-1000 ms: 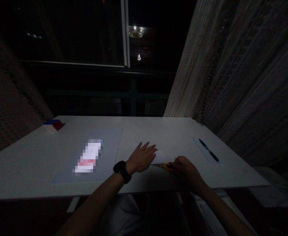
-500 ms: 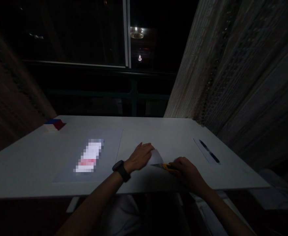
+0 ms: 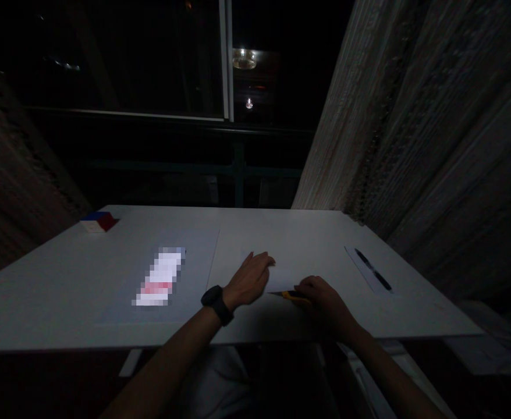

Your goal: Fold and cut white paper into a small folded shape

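Note:
In dim light, my left hand (image 3: 252, 278), with a black watch on the wrist, presses down on a small white piece of paper (image 3: 280, 279) on the white table (image 3: 85, 291). Its fingers are drawn together over the paper's left part. My right hand (image 3: 320, 298) is closed round a yellow utility knife (image 3: 291, 297). The knife's tip lies at the paper's near edge, just right of my left hand.
A large pale sheet (image 3: 159, 276) lies left of my hands. A colour cube (image 3: 98, 222) sits at the far left corner. A black pen (image 3: 373, 269) rests on a paper strip at the right. Curtains hang on both sides of a dark window (image 3: 151, 58).
My left hand went from fingers spread flat on the paper to fingers drawn together on it. My right hand with the knife shifted slightly left, closer to my left hand.

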A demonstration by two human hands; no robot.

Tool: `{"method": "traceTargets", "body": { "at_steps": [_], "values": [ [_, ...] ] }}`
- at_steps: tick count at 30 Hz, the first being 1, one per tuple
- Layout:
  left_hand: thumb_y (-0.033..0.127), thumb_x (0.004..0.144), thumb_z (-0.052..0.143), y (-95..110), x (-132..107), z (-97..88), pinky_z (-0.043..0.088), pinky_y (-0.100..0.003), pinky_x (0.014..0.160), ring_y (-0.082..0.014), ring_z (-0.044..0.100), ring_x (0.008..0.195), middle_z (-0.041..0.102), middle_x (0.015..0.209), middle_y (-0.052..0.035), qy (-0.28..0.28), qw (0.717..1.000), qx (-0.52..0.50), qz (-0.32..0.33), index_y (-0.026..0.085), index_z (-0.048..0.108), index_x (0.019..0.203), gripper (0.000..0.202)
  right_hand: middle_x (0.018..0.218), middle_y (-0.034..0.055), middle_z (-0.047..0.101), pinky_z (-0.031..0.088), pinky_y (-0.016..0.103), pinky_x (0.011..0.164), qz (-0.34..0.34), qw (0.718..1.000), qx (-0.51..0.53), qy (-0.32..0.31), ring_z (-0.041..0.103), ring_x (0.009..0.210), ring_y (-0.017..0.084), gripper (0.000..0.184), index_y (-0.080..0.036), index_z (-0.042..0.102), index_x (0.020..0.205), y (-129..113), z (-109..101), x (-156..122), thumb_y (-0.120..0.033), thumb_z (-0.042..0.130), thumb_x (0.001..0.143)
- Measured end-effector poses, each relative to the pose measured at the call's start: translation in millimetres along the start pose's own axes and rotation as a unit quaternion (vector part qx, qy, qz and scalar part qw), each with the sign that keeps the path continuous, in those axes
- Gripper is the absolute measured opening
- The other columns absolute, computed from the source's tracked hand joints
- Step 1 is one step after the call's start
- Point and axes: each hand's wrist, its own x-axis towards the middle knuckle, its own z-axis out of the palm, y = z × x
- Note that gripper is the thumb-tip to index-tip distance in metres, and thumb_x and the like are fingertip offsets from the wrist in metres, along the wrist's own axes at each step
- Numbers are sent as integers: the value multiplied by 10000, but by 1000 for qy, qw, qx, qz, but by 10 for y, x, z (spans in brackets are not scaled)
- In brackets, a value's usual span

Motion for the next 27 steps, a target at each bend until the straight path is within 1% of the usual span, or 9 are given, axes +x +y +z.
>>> {"method": "traceTargets", "body": {
  "at_steps": [3,6,8,12,15,20,23,27],
  "values": [
    [205,902,229,-3,-1,-65,156,-416,1099,-174,277,1303,494,1281,-63,22,999,34,8,182,421,1229,380,894,81,592,449,307,694,4,1000,3,-6,535,836,193,195,-194,633,961,21,28,-12,-212,569,778],
    [277,925,209,-84,-38,-109,148,-413,1098,-188,253,1317,455,1329,-73,24,997,75,0,167,411,1262,408,898,86,587,450,308,708,6,1000,10,-8,533,839,192,205,-182,629,979,31,40,-13,-223,555,791],
    [345,929,202,-167,-87,-94,155,-424,1091,-208,241,1322,416,1363,-92,16,994,103,-18,153,391,1290,450,899,87,586,450,311,715,7,1000,14,-6,533,839,192,213,-177,627,986,29,43,-9,-227,557,791],
    [426,922,183,-283,-188,11,165,-445,1080,-237,226,1327,342,1406,-129,-13,989,139,-41,124,343,1332,534,898,82,590,450,310,711,-1,1000,9,2,535,835,191,214,-181,625,979,26,48,0,-204,563,776],
    [453,915,182,-287,-217,64,148,-456,1081,-242,207,1333,318,1420,-122,-17,987,153,-44,138,333,1344,553,885,79,594,445,313,704,-8,1000,2,10,537,823,192,202,-186,623,963,10,43,13,-206,569,769],
    [456,914,180,-266,-218,64,144,-457,1083,-239,191,1338,309,1430,-90,-13,986,160,-42,169,334,1348,543,810,72,597,437,300,657,3,1000,-4,17,536,767,189,154,-179,635,898,-45,41,53,-255,599,769],
    [453,913,190,-276,-225,73,147,-461,1083,-239,192,1337,318,1426,-78,-2,986,164,-41,186,328,1352,532,771,63,598,431,296,644,0,999,4,32,537,748,185,130,-182,641,848,-59,58,74,-280,607,768],
    [453,913,186,-287,-229,90,141,-459,1083,-239,195,1337,320,1426,-73,2,986,164,-40,190,318,1357,533,764,57,605,434,292,639,1,999,24,32,540,739,181,129,-192,646,803,-45,62,86,-310,615,764]
  ]
}}
